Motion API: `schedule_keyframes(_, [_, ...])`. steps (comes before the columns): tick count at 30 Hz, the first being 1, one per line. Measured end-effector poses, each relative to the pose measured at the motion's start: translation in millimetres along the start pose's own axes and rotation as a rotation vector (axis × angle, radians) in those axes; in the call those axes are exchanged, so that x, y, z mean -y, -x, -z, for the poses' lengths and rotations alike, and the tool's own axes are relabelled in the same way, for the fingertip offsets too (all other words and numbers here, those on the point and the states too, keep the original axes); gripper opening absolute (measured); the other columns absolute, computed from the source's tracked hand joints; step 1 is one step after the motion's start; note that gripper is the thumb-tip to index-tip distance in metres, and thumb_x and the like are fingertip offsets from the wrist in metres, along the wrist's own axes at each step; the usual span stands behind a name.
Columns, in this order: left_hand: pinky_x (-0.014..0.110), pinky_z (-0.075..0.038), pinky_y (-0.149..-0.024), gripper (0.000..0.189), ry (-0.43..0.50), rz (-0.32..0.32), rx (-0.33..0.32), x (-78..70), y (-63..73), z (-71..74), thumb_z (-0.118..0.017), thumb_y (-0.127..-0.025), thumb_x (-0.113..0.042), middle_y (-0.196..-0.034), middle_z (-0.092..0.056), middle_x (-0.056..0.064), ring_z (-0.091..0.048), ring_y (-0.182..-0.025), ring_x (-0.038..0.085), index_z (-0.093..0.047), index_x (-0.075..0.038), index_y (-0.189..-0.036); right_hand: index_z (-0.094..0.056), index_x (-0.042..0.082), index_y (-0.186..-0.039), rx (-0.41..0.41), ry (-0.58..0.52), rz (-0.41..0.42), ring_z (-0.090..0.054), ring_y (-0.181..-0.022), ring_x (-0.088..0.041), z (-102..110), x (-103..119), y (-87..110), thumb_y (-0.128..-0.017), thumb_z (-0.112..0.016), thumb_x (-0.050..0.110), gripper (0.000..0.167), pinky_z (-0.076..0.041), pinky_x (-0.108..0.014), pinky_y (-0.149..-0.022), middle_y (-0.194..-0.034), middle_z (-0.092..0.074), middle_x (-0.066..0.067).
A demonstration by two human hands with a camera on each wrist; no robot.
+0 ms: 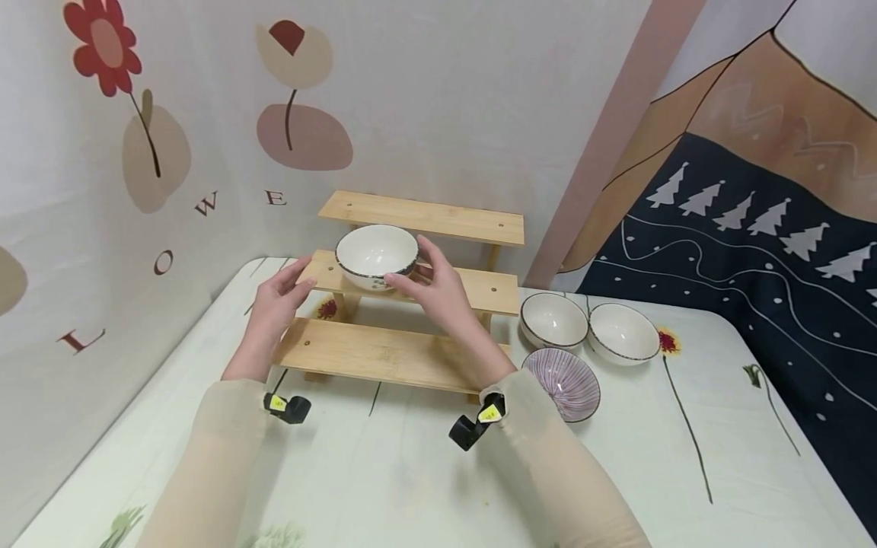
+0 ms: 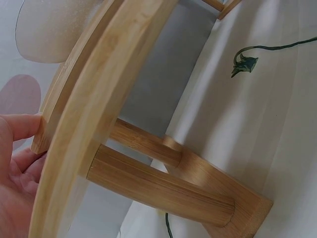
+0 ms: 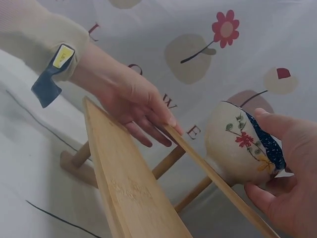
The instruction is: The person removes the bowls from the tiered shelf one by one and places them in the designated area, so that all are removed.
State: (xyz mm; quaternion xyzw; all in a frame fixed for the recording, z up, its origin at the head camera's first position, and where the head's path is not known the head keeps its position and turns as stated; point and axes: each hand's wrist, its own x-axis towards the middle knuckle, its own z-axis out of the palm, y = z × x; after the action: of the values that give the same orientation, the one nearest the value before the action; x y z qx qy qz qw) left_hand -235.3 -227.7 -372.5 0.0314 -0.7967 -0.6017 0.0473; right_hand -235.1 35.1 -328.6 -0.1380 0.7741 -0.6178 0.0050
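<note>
A three-step wooden shelf stand (image 1: 384, 354) stands on the table. On the left part of its middle board (image 1: 473, 293) sits a white bowl (image 1: 377, 255) with a dark rim. In the right wrist view, the bowl (image 3: 237, 144) shows painted flowers and a blue patterned band. My right hand (image 1: 441, 297) holds the bowl from the right, thumb at its near side and fingers around the far rim. At the left end of the same board, my left hand (image 1: 277, 297) grips the edge, thumb above and fingers below, as the left wrist view shows.
Right of the stand are two more white bowls, a nearer-left one (image 1: 553, 321) and a right one (image 1: 623, 335). In front of them lies a purple-striped bowl (image 1: 565, 384), beside the right forearm. A printed curtain (image 1: 438, 99) hangs close behind the stand.
</note>
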Motion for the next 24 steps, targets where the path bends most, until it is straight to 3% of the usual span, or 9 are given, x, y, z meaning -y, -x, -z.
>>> schedule_keyframes(9, [0.04,-0.032,-0.124,0.057,0.004,-0.004,0.0,-0.3,0.2,0.2,-0.05,-0.105,-0.03,-0.165,-0.026,0.006,-0.031,-0.151,0.028,-0.031,-0.018,-0.157,-0.027,0.012,-0.158,0.009,-0.031,-0.017,-0.054,-0.136,-0.029,-2.2,0.4,-5.0,-0.096,-0.067,0.027,0.075,-0.058,-0.037,-0.101,-0.158,-0.04,-0.012])
schedule_keyframes(19, [0.042,-0.031,-0.125,0.057,0.025,0.001,0.007,0.4,-1.4,0.5,-0.05,-0.105,-0.028,-0.165,-0.025,0.005,-0.029,-0.152,0.028,-0.03,-0.018,-0.157,-0.026,0.009,-0.158,0.005,-0.228,-0.079,-0.055,-0.133,-0.032,-6.0,2.7,-7.1,-0.099,-0.062,0.016,0.07,-0.061,-0.034,-0.093,-0.159,-0.037,-0.015])
schedule_keyframes(24, [0.042,-0.032,-0.124,0.057,0.013,0.001,-0.002,1.4,-2.0,-0.2,-0.049,-0.105,-0.028,-0.165,-0.026,0.007,-0.032,-0.15,0.029,-0.031,-0.017,-0.157,-0.032,0.009,-0.155,-0.009,-0.268,-0.117,-0.057,-0.131,-0.033,-6.4,4.4,-8.0,-0.1,-0.059,0.015,0.062,-0.062,-0.034,-0.092,-0.157,-0.039,-0.014])
